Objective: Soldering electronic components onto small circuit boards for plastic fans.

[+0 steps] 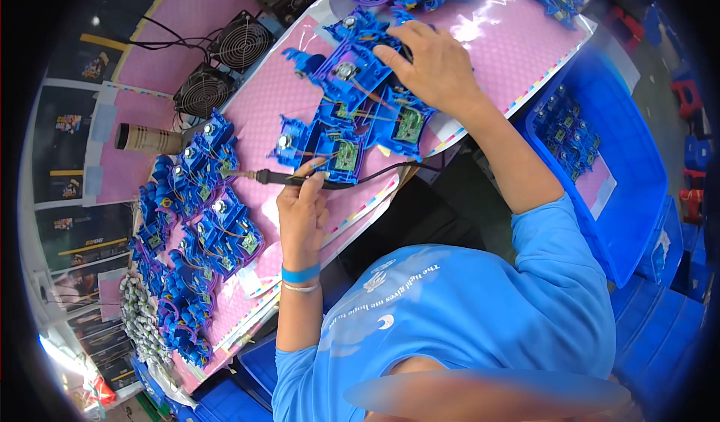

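My left hand grips a soldering iron like a pen, its metal tip pointing left and its black cable running off to the right. Below and beside the iron lie opened blue plastic housings with green circuit boards and thin wires. Farther up, my right hand has its thumb and fingers closed over the edge of a blue and purple housing with a round silver part. Another green board shows in a housing just below that hand.
Rows of similar blue assemblies cover the left side of the pink worktop. Two black fans and a tan cylinder stand behind. Small silvery parts are piled lower left. A blue bin at right holds more assemblies.
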The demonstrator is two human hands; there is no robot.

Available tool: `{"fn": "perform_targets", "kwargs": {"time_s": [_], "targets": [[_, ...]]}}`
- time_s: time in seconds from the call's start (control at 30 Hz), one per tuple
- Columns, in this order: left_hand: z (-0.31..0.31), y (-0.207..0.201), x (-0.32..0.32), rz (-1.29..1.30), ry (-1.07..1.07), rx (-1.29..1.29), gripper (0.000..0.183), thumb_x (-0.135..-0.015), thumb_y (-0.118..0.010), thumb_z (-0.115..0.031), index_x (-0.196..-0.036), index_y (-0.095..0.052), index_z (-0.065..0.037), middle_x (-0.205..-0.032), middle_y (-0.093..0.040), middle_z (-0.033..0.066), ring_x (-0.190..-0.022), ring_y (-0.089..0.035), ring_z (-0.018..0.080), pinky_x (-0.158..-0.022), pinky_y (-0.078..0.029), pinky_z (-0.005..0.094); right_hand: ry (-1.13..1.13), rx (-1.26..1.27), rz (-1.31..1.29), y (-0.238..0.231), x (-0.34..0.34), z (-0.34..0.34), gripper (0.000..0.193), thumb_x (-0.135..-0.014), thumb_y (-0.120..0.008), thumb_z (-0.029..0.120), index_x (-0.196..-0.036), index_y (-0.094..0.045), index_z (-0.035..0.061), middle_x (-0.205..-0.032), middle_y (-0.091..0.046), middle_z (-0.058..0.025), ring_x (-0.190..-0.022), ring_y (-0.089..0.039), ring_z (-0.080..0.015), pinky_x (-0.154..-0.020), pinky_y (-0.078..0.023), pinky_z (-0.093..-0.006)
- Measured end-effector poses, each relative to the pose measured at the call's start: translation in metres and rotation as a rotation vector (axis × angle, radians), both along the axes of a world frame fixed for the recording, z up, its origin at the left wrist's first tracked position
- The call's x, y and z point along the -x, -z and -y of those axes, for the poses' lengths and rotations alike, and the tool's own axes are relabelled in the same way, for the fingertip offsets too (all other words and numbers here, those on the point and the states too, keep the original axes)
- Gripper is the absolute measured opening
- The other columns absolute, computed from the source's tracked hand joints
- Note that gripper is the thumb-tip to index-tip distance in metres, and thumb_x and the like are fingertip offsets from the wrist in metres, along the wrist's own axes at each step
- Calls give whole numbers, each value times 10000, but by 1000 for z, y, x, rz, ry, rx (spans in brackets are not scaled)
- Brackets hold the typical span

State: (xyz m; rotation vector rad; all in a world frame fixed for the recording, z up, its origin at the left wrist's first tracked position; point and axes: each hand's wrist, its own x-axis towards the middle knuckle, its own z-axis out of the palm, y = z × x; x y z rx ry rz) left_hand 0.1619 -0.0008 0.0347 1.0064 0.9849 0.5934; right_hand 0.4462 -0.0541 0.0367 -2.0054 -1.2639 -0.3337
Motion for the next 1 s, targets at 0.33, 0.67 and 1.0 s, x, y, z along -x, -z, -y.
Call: {"fn": "perform_targets", "kwargs": {"time_s": [0.33, 0.67, 1.0], "targets": [[4, 5, 44, 30, -34, -24, 255, -974, -601, -65, -1218, -671, -41, -634, -392, -120, -448, -265, -17, -385, -151, 210, -273, -182, 71, -28, -43, -14, 445, -926, -710, 359, -1257, -646, 69, -1277, -652, -150, -1107, -658, -319, -911, -545, -414], [0, 18, 36, 87, -124, -40, 330, -980, -594, -78, -1307, -635, -59, -623, -364, -123, -441, -238, -9, -388, -138, 218, 415, 248, -244, -27, -157, -88, 1103, -736, -757, 674, -1509, -367, -9, -1515, -407, -325, -1349, -443, -534, -1111, -408, -520], [3, 22, 36, 117, -107, -82, 334, -990, -564, -67, -1318, -624, -41, -594, -315, -121, -444, -225, -5, -401, -141, 220, -180, 123, -362, -10, -224, -91, 931, -626, -891, 395, -1446, -542, 127, -1314, -650, -173, -1199, -614, -314, -1027, -485, -381]]}}
